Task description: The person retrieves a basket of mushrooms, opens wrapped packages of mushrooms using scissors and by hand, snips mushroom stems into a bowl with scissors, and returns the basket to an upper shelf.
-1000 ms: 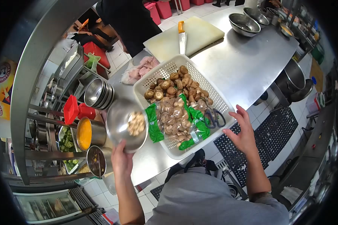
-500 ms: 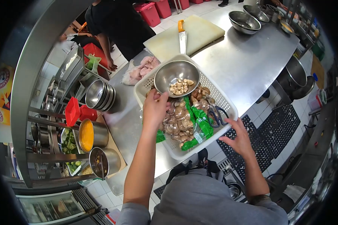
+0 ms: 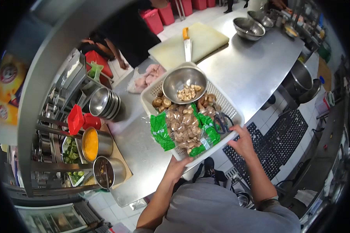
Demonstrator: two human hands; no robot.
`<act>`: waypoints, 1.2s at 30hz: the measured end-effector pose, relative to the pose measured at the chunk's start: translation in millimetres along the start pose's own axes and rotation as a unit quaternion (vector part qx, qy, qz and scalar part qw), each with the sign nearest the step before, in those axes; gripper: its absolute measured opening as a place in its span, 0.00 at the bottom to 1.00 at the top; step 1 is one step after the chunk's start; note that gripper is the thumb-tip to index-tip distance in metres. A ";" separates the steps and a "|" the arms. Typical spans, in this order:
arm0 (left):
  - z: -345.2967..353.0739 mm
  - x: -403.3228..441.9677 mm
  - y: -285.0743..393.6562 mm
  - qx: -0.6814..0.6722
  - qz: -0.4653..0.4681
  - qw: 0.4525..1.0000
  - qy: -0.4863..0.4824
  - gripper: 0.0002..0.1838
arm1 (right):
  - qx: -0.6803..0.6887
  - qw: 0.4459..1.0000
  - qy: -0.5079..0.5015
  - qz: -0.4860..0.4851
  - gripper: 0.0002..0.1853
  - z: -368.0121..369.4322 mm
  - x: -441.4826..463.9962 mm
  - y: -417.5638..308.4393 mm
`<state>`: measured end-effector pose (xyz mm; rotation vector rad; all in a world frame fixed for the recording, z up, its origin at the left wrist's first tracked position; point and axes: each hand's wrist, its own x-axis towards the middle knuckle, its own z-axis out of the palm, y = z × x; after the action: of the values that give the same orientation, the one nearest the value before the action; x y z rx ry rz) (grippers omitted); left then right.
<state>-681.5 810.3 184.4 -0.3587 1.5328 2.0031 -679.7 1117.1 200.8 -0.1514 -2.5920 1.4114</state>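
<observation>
A white plastic basket (image 3: pixel 232 101) sits at the near edge of the steel table. My left hand (image 3: pixel 177 167) grips its near left corner, thumb over the rim. On the right rim, close to the scissors, my right hand (image 3: pixel 242 141) has its fingers wrapped round the edge. Inside the basket lie a clear and green bag of mushrooms (image 3: pixel 185 126), loose mushrooms (image 3: pixel 161 102) and dark-handled scissors (image 3: pixel 223 123). A metal bowl (image 3: pixel 175 79) with cut mushroom pieces (image 3: pixel 189 92) rests at the basket's far end.
Beyond the basket, an orange-handled knife (image 3: pixel 188 48) lies on a cutting board (image 3: pixel 210 39). Bagged pale pink meat (image 3: pixel 147 77) is beside it. Stacked bowls (image 3: pixel 100 101) and two pots (image 3: pixel 91 143) stand left. A person in black (image 3: pixel 130 35) stands across the table.
My left hand has left the bowl's near side and moved down to the basket's near left corner. My right hand has closed on the right rim. The green bag end is now uncovered.
</observation>
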 end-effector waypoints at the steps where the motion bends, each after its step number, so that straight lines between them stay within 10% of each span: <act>1: -2.8 5.8 1.1 0.048 0.018 0.998 -0.024 0.37 | -0.012 1.000 0.000 -0.007 0.26 1.0 -7.4 4.2; 13: -13.0 -41.8 66.9 0.053 0.148 0.963 -0.218 0.50 | 0.024 0.945 0.309 -0.102 0.24 18.0 -110.9 -61.6; 21: 95.3 -167.5 225.2 0.192 0.166 0.897 -0.362 0.43 | -0.111 0.821 0.534 -0.167 0.21 -118.5 -175.1 -222.4; 29: 198.5 -286.7 367.3 0.153 0.261 0.780 -0.547 0.35 | -0.038 0.773 0.549 -0.316 0.09 -275.7 -175.9 -384.5; 36: 251.0 -334.9 462.2 0.175 0.354 0.754 -0.525 0.35 | -0.013 0.752 0.516 -0.410 0.10 -364.5 -155.4 -469.6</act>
<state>-657.3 874.6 804.1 1.4695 1.2316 1.7160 -451.2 1134.0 770.9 0.1611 -1.4089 0.6240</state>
